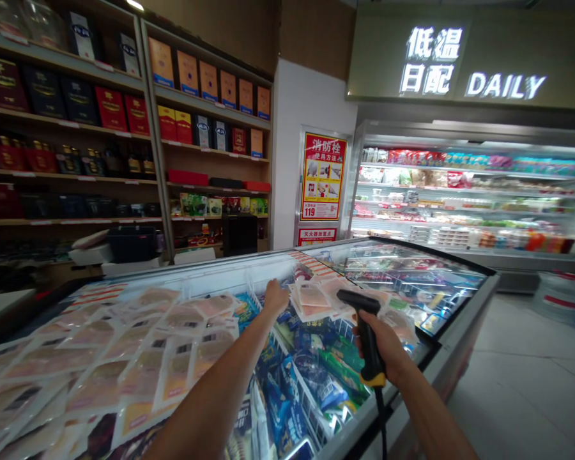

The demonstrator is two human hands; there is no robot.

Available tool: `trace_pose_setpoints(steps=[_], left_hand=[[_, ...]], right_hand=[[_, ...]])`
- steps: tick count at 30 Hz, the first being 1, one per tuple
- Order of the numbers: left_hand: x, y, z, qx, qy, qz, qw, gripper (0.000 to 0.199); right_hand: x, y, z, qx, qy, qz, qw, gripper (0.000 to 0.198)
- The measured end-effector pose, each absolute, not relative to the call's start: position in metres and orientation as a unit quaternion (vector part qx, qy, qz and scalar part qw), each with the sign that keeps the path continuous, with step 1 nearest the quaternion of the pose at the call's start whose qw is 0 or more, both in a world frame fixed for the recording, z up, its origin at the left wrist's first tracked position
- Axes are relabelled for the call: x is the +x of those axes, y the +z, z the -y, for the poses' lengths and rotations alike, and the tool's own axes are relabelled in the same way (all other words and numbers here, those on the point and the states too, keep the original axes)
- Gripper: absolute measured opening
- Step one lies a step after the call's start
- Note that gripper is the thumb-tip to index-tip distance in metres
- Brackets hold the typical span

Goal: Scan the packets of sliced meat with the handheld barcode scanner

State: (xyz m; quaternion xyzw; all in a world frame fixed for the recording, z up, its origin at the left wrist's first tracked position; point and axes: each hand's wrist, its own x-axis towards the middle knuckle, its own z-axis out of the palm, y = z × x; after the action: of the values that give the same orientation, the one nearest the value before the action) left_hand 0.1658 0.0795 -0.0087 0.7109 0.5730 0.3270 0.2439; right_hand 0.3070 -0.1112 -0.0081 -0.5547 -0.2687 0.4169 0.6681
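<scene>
My right hand [388,348] is wrapped round the grip of a black barcode scanner [370,345] with a yellow base and a dark cable hanging down. The scanner is held over the chest freezer [453,364], its head turned toward flat clear packets [311,299]. My left hand [276,297] reaches into the freezer just left of these packets. Its fingers are mostly hidden and blurred, so I cannot make out whether it touches one. Many similar packets [138,358] lie overlapping on the left. Blue and green bags [311,367] of frozen goods fill wire baskets below my hands.
The freezer's glass lid [412,268] covers its far right part. Shelves of boxed goods [211,83] stand behind on the left. A lit refrigerated display [460,198] runs along the back right. Tiled floor [517,383] and a large water bottle [560,303] are at the right.
</scene>
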Motion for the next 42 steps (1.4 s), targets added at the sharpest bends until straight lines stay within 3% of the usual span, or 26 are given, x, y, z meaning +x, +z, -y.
trace_pose_setpoints(steps=[10, 16, 22, 29, 37, 42], left_hand=[[0.022, -0.001, -0.106, 0.680, 0.206, -0.702, 0.049, 0.047], [0.001, -0.003, -0.109, 0.711, 0.094, -0.690, 0.099, 0.049], [0.003, -0.001, -0.118, 0.721, 0.098, -0.684, 0.057, 0.059], [0.000, -0.006, -0.127, 0.734, 0.079, -0.669, 0.085, 0.067], [0.008, -0.005, -0.138, 0.731, 0.112, -0.665, 0.106, 0.042], [0.020, 0.006, -0.134, 0.673, 0.297, -0.648, 0.198, 0.028]], right_hand=[[0.243, -0.007, 0.096, -0.550, 0.473, 0.339, 0.599, 0.025], [0.210, -0.008, 0.084, -0.532, 0.520, 0.366, 0.559, 0.028], [0.210, -0.009, 0.080, -0.537, 0.512, 0.364, 0.562, 0.028], [0.222, -0.011, 0.081, -0.549, 0.504, 0.341, 0.574, 0.026], [0.231, -0.009, 0.082, -0.535, 0.502, 0.331, 0.593, 0.027], [0.236, 0.000, 0.086, -0.532, 0.491, 0.331, 0.605, 0.024]])
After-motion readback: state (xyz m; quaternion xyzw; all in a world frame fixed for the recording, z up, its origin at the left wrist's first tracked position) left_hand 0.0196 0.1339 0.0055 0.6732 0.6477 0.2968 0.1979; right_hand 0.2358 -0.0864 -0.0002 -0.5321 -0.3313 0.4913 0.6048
